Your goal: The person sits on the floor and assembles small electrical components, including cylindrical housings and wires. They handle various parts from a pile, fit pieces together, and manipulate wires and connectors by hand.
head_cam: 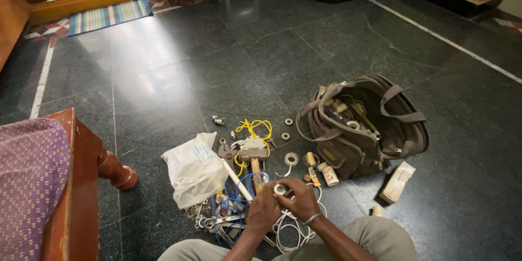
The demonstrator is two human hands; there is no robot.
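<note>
Head view looks straight down onto a dark, polished stone floor [179, 65], glossy enough to throw back a pale sheen of light. Landmark for everything: the brown tool bag [361, 125], gaping open on the floor with its straps flopped over.

Just in front of the bag and to its left, both hands meet over a small roll of white tape [279, 188]. Left hand [263, 209] has its fingers curled and pinching the roll from the near side; right hand [300, 198] has its fingers closed on it from the other side, a bangle on that wrist. The roll sits held just above the clutter, not resting on the floor.

Left of the bag lies a heap: a hammer [253, 155] with yellow wire [255, 129] looped around it, blue wire [234, 204] below, white cord [293, 231] coiled under the hands. Further left of the bag, a crumpled white plastic bag [193, 168]. Loose washers [286, 129] are scattered just beside the bag's left edge, another tape roll [291, 159] near them. Right of the bag, a small cardboard box [398, 182] lies flat.

Far left of the bag, a wooden furniture leg [117, 173] and a purple patterned cloth [30, 185]. Well behind the bag, a striped mat [109, 16] by a wooden doorstep, and a thin white line inlaid in the floor.
</note>
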